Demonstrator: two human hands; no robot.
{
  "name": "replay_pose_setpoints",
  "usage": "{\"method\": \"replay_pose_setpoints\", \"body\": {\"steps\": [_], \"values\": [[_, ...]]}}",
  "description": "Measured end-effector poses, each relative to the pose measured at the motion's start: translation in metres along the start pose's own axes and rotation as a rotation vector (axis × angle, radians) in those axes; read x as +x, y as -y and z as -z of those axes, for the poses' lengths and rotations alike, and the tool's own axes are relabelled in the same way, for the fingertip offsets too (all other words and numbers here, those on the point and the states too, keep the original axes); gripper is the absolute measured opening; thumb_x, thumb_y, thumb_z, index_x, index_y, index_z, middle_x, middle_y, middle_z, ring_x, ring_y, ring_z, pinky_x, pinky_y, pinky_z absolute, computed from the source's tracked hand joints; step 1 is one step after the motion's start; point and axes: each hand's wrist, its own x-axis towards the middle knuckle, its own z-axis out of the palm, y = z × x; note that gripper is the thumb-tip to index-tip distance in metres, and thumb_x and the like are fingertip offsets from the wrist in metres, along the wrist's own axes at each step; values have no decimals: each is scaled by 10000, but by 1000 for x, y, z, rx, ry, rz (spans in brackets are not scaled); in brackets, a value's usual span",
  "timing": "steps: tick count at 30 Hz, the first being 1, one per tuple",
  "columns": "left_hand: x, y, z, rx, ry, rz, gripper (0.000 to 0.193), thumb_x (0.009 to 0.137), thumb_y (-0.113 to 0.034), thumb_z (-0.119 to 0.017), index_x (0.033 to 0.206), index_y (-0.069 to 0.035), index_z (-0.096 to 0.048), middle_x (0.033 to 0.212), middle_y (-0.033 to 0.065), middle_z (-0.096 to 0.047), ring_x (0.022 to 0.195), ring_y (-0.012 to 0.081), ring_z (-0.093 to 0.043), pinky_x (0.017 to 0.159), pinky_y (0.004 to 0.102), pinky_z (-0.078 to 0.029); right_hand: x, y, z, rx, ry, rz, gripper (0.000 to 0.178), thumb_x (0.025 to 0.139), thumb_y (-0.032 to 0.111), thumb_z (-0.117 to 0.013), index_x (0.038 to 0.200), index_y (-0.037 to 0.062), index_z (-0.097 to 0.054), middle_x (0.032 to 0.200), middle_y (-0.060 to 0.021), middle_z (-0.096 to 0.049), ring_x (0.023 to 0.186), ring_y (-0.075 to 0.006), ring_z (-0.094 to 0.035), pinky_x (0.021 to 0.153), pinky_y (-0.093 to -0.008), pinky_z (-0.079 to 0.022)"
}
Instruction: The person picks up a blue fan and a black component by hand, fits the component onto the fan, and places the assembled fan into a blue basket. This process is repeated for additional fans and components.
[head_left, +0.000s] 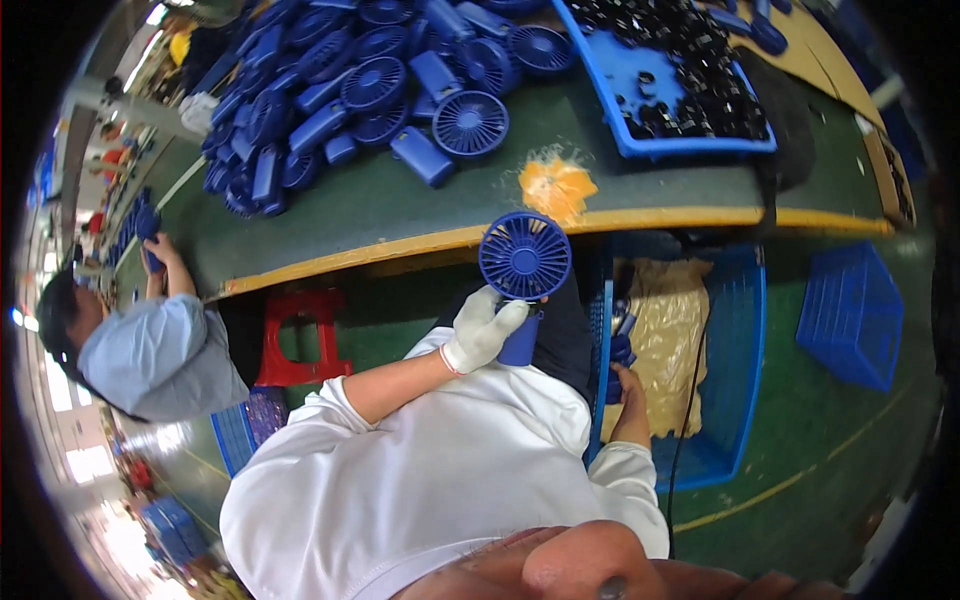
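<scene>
My left hand (482,328), in a white glove, is closed around the handle of a blue handheld fan (525,257). The fan is upright in front of my chest, its round slatted grille toward me. Lower right, my bare right hand (628,392) reaches into a blue crate (745,390) beside me. Its fingers are curled next to dark blue parts (621,350) at the crate's left wall; what they hold, if anything, is hidden. Brown wrapping sheet (672,340) lines the crate.
Blue fans (374,84) are heaped on the green bench (400,215). A blue tray (650,146) of small black parts stands at right. An orange patch (558,188) marks the bench. A black cord (686,420) crosses the crate. A co-worker (160,350) sits left, near a red stool (310,372).
</scene>
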Motion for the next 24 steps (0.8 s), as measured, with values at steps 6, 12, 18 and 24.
{"method": "replay_pose_setpoints", "body": {"steps": [6, 12, 18, 24], "values": [[15, 7, -1, 192, 11, -157, 461, 958, -422, -467, 1133, -23, -618, 948, 209, -645, 887, 345, -633, 812, 380, -476, -42, 41, -31, -188, -194, 613, 240, 899, 179, -666, 1020, -28, -663, 876, -60, -655, 715, -130, -548, 626, -278, -443], [35, 4, -33, 344, 36, -335, 377, 906, -360, -515, 1179, -106, -568, 1031, 199, -568, 964, 406, -583, 831, 456, -470, -265, 133, -100, 532, 622, 971, 467, 920, 277, -681, 1240, -39, -556, 1190, -134, -631, 1078, -246, -620, 851, -355, -518], [47, -26, -32, 494, 105, -665, 397, 776, -323, -692, 1057, -49, -631, 1063, 138, -621, 971, 340, -620, 838, 411, -507, -293, 122, -107, 397, 259, 1207, 372, 902, 245, -695, 1124, -30, -578, 928, -71, -659, 762, -129, -619, 680, -251, -506], [76, -85, 139, 1140, -605, -874, 381, 674, -200, -779, 987, -37, -637, 1007, 146, -636, 979, 348, -604, 898, 438, -482, -151, 59, -31, -198, -566, 1030, 361, 918, 249, -620, 1019, -98, -617, 789, -162, -663, 747, -310, -650, 681, -429, -493]]}}
